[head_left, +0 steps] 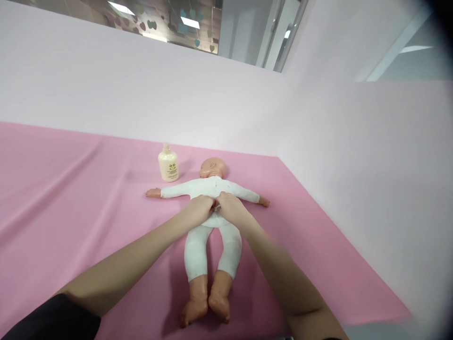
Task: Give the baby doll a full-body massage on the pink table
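A baby doll point(215, 184) with a white cloth body and brown vinyl head, hands and feet lies stretched out on a pink cover point(116, 203). Its arms are spread, its head is turned to the left side and its feet are nearest to me. My left hand point(202, 208) is closed and rests on the doll's middle. Against it, with the knuckles close together, my right hand point(230, 208) is closed too. The curled fingers of both hands are mostly hidden, so I cannot tell whether they pinch the white cloth.
A cream pump bottle point(169, 165) with a dark label stands on the cover, left of the doll's head. White walls point(141, 89) border the surface at the back and right. Beyond the back wall is a window point(177, 21) with hanging heart shapes.
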Demonstrator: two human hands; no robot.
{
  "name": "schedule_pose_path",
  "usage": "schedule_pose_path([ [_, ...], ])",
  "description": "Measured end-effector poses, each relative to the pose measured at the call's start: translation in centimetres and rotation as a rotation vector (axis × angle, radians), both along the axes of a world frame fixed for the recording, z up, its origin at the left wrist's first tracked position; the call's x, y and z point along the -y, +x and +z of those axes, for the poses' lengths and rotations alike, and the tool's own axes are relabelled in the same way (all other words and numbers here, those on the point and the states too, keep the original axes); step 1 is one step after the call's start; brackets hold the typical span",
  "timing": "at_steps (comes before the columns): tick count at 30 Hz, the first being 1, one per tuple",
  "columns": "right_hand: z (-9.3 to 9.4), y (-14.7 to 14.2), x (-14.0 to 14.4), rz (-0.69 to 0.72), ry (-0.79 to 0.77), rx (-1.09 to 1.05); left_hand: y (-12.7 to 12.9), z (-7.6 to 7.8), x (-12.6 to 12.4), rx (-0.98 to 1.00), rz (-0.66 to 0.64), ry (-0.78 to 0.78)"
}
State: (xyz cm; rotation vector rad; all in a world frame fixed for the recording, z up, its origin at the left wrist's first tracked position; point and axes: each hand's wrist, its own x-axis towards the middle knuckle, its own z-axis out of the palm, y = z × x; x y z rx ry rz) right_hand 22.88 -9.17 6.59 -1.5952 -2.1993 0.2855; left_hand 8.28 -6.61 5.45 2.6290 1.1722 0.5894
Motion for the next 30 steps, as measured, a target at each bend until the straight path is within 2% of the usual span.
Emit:
schedule_pose_path([
  [3,0.8,-0.5,0.2,-0.01,-0.028,0.09,-0.1,0.7,0.3,-0.142,-0.012,0.039],
  [5,1.2,-0.7,0.3,-0.008,-0.041,0.104,-0.1,0.8,0.2,-0.168,-0.011,0.052],
  [12,0.9,-0.5,0.0,-0.023,-0.027,0.091,-0.2,0.5,-0.3,-0.133,-0.01,0.046],
  [17,0.7,-0.3,-0.2,-0.042,0.01,0.161,-0.3,0.4,-0.6,-0.056,0.006,0.02],
  [25,0.0,-0.3,-0.8,-0.044,-0.001,0.182,-0.3,0.6,-0.8,-0.053,-0.003,0.028],
  [30,0.3,-0.5,-0.6,-0.063,0.038,0.232,-0.2,0.4,-1.0,-0.088,-0.003,0.028],
])
